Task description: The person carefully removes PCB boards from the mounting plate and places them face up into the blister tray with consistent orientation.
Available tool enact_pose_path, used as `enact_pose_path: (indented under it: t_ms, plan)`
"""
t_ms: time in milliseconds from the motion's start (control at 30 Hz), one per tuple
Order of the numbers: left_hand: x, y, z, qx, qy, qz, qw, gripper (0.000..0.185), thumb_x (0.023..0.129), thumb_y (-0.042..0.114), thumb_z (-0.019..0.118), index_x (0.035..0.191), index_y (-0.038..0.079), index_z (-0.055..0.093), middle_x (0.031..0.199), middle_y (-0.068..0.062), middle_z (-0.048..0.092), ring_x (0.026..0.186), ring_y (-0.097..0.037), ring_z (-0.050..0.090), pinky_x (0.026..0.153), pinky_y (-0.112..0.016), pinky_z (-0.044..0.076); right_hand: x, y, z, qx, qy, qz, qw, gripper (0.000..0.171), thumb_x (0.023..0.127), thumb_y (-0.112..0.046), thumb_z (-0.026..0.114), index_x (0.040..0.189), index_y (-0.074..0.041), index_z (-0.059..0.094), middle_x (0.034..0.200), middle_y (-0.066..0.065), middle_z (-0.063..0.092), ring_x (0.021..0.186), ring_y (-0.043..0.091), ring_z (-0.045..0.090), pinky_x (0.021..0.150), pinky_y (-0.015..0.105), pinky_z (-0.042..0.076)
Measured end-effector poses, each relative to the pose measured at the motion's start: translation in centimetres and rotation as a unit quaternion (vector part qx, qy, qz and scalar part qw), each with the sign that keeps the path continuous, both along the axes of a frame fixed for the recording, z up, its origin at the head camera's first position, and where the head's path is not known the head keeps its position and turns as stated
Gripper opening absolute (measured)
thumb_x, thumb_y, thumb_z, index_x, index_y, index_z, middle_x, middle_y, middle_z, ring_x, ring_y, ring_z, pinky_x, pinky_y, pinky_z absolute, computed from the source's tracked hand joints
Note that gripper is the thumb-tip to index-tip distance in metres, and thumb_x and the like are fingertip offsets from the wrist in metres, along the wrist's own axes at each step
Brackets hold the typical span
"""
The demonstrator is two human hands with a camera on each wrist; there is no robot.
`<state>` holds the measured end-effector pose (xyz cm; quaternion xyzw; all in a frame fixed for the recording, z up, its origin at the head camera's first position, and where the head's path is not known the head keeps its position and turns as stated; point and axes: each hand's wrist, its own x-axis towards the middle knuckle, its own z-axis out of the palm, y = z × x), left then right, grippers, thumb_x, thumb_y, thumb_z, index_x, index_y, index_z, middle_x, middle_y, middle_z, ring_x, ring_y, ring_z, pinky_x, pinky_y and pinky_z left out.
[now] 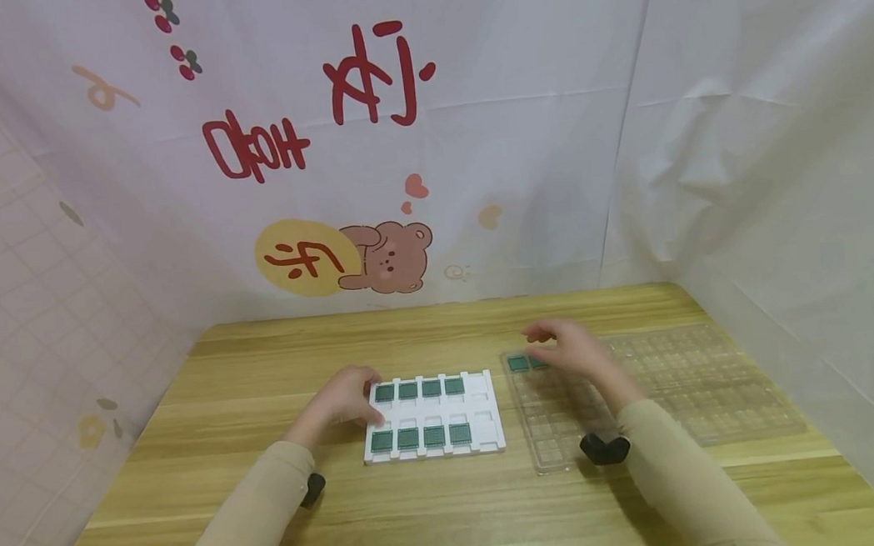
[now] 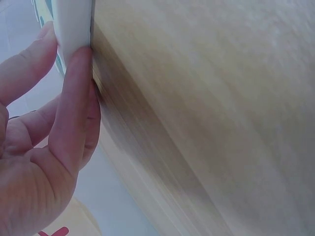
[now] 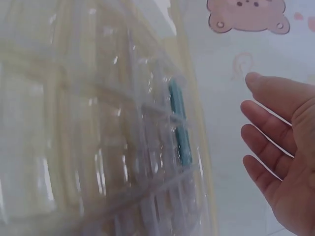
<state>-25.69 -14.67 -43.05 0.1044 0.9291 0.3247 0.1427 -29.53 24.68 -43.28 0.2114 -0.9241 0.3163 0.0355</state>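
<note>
A white tray [image 1: 429, 417] lies on the table with two rows of green square chips [image 1: 434, 437], its right-end slots bare. At its left edge, my left hand [image 1: 345, 395] grips the tray; the left wrist view shows thumb and fingers on either side of the white edge [image 2: 74, 24]. Over the far end of a clear compartment tray [image 1: 549, 450], my right hand [image 1: 573, 350] hovers with fingers apart and nothing between them. Two green chips [image 1: 518, 364] sit in that tray's far row, one partly behind the hand. In the right wrist view, they appear as teal strips [image 3: 181, 123].
Another clear compartment sheet [image 1: 699, 382] lies to the right, adjoining the clear tray. The wooden table [image 1: 276, 350] ends at a white printed curtain [image 1: 519, 134] at the back, with similar cloth at both sides.
</note>
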Motion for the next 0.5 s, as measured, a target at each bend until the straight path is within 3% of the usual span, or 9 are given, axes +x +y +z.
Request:
enact_pose_path:
  t_ms: [133, 367, 500]
  plan:
    - [0.0, 0.0, -0.1, 0.006, -0.006, 0.002, 1.0, 0.062, 0.062, -0.003, 0.089, 0.118, -0.006, 0.063, 0.098, -0.013, 0.063, 0.073, -0.018, 0.062, 0.06, -0.028, 0.057, 0.4, -0.6, 0.2, -0.049, -0.003, 0.005, 0.999, 0.032, 0.089, -0.011, 0.074, 0.119, -0.001, 0.068, 0.107, 0.011, 0.07, 0.105, 0.033, 0.061, 0.097, 0.052, 0.048]
    - [-0.1, -0.1, -0.1, -0.006, 0.001, -0.002, 1.0, 0.061, 0.063, -0.001, 0.09, 0.118, -0.005, 0.064, 0.102, -0.014, 0.063, 0.081, -0.02, 0.06, 0.063, -0.029, 0.056, 0.9, -1.5, 0.8, -0.117, -0.028, 0.009, 0.993, 0.036, 0.09, -0.015, 0.075, 0.123, -0.002, 0.066, 0.113, 0.012, 0.069, 0.106, 0.029, 0.061, 0.094, 0.046, 0.05]
    - [-0.1, 0.0, -0.1, 0.009, -0.011, 0.006, 0.9999, 0.064, 0.063, -0.004, 0.088, 0.121, -0.007, 0.062, 0.103, -0.015, 0.062, 0.074, -0.019, 0.062, 0.06, -0.029, 0.058, 1.2, -2.2, 1.1, -0.162, -0.051, 0.012, 0.985, 0.038, 0.09, -0.013, 0.074, 0.124, 0.0, 0.064, 0.116, 0.017, 0.068, 0.107, 0.031, 0.061, 0.094, 0.044, 0.049]
